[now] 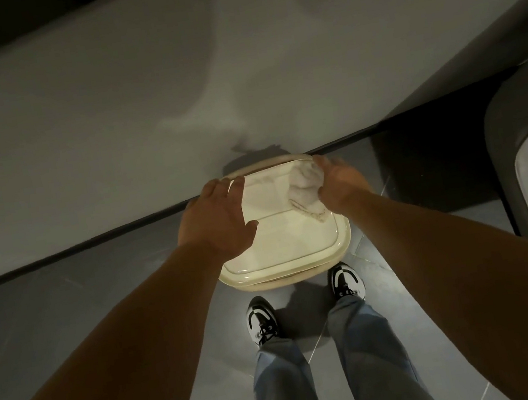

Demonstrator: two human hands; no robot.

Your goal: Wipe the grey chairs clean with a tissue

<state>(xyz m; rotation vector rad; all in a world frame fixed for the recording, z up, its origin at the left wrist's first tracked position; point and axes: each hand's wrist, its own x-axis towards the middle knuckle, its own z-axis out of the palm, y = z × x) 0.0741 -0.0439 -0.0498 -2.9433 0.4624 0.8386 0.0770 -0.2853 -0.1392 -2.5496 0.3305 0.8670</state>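
tissue (303,183) crumpled on chair seat (282,235), far right part | right hand (339,181) grip closed on tissue | left hand (217,217) open, flat on seat's left | surface (74,143) just beyond | shoes (262,321) on floor (67,317)

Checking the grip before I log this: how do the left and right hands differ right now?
The left hand lies open and flat on the cream seat, holding nothing; the right hand is closed around a crumpled tissue. The left covers the seat's left side, the right its far right corner. Both touch the same seat.
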